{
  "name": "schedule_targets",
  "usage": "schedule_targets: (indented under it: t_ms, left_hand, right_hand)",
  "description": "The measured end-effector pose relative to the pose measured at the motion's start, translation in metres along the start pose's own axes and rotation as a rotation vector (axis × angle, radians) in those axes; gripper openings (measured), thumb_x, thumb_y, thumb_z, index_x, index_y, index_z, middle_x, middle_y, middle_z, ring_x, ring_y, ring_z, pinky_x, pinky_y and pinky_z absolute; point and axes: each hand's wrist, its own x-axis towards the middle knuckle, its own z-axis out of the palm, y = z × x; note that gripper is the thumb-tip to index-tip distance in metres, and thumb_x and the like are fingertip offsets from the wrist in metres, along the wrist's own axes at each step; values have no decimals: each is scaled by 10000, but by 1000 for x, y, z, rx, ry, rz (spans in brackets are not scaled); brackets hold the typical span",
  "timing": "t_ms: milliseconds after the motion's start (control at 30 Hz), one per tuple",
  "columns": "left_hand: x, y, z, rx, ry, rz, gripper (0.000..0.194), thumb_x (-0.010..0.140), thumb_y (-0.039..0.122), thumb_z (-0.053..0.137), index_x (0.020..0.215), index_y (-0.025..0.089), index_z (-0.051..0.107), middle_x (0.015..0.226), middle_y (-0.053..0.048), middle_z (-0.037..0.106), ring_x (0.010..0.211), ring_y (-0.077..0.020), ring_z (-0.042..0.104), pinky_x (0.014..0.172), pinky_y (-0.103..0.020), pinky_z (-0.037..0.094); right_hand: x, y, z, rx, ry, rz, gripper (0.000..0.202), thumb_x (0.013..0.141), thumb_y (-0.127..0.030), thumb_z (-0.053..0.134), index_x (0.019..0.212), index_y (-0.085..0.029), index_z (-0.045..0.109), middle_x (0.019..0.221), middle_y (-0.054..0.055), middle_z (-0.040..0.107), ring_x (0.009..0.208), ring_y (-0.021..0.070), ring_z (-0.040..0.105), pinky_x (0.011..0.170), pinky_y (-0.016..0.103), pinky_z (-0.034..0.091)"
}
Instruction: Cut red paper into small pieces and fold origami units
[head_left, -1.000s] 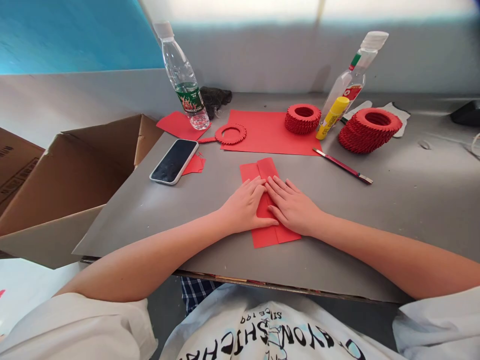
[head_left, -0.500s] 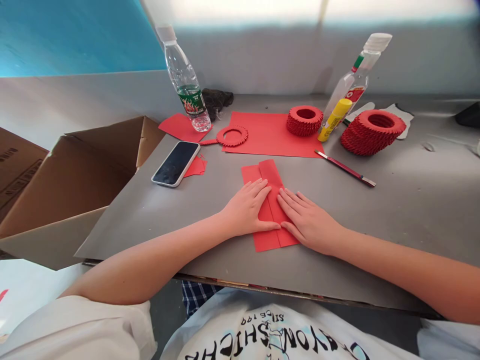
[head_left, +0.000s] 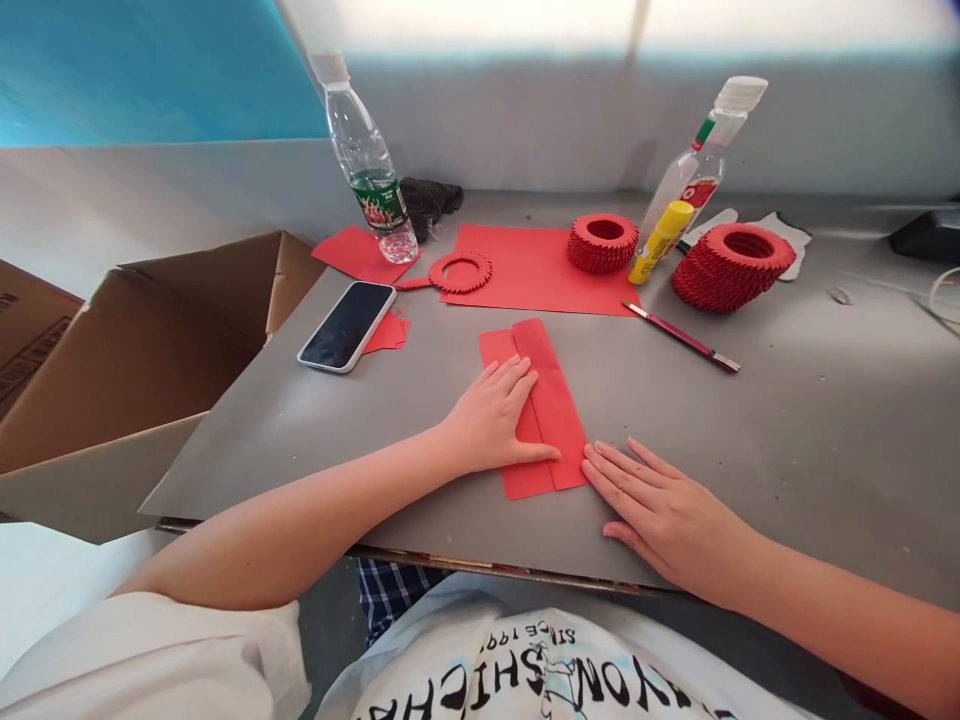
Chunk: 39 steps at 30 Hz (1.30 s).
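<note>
On the grey table in front of me lies a folded sheet of red paper (head_left: 559,410), with a flap folded over along its length. My left hand (head_left: 499,415) rests flat on the paper's left half, fingers stretched and thumb apart, pressing it to the table. At the paper's lower right edge are the fingertips of my right hand (head_left: 660,510); its fingers are stretched out flat with nothing in them.
Behind the paper are a larger red sheet (head_left: 517,265), red notched paper rings (head_left: 461,272), a yellow glue stick (head_left: 660,243) and a craft knife (head_left: 682,338). A phone (head_left: 347,327) and a water bottle (head_left: 371,170) stand left; a cardboard box (head_left: 142,350) sits beyond the table edge.
My right hand has slid down and to the right, off the paper's middle to its lower right edge. The left hand has stayed in place on the paper.
</note>
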Motion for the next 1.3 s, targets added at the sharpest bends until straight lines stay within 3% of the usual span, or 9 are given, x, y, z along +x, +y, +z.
schedule_targets:
  t_ms: [167, 333, 633, 1033, 1133, 1300]
  left_hand:
    - [0, 1, 1, 22, -16, 4, 995, 633, 785, 373, 1321, 70, 299, 1416, -162, 236, 1322, -268, 167, 1094, -414, 115]
    - [-1, 1, 1, 35, -24, 2, 1001, 630, 790, 365, 1325, 74, 294, 1417, -158, 235, 1324, -266, 160, 1095, -412, 112]
    - [-1, 2, 0, 49, -8, 9, 990, 631, 775, 397, 1307, 55, 318, 1404, -179, 257, 1318, -282, 177, 1093, -423, 128]
    - [-1, 1, 1, 11, 14, 14, 991, 620, 792, 374, 1307, 81, 313, 1401, -171, 267, 1316, -284, 179, 1086, -444, 130]
    - [-1, 1, 2, 18, 23, 12, 998, 608, 794, 388, 1300, 77, 323, 1391, -178, 281, 1312, -284, 193, 1087, -436, 134]
    - [-2, 0, 3, 11, 27, 8, 1015, 598, 794, 403, 1298, 65, 318, 1389, -188, 277, 1310, -285, 198, 1089, -429, 142]
  right_hand:
    - [-7, 1, -7, 127, -1, -7, 433, 864, -252, 434, 1270, -103, 430, 1282, 92, 489, 1226, 219, 388, 1061, 458, 255]
    - [4, 16, -9, 143, 89, 42, 345, 828, -227, 486, 1150, -131, 564, 1136, 94, 597, 1164, 239, 443, 1036, 453, 297]
    - [45, 48, 3, -19, 68, 92, 338, 863, -264, 404, 1138, -175, 578, 1200, 89, 543, 1192, 259, 401, 1029, 483, 260]
    - [126, 109, 28, -14, 89, 138, 387, 896, -268, 295, 1153, -144, 555, 1207, 103, 541, 1216, 256, 379, 1015, 487, 259]
    - [134, 112, 36, 28, 94, 156, 417, 903, -277, 271, 1218, -121, 495, 1279, 107, 488, 1250, 243, 341, 1025, 463, 264]
    - [123, 98, 41, 106, 83, 214, 472, 910, -320, 249, 1302, -93, 382, 1376, 126, 358, 1277, 233, 302, 1021, 445, 292]
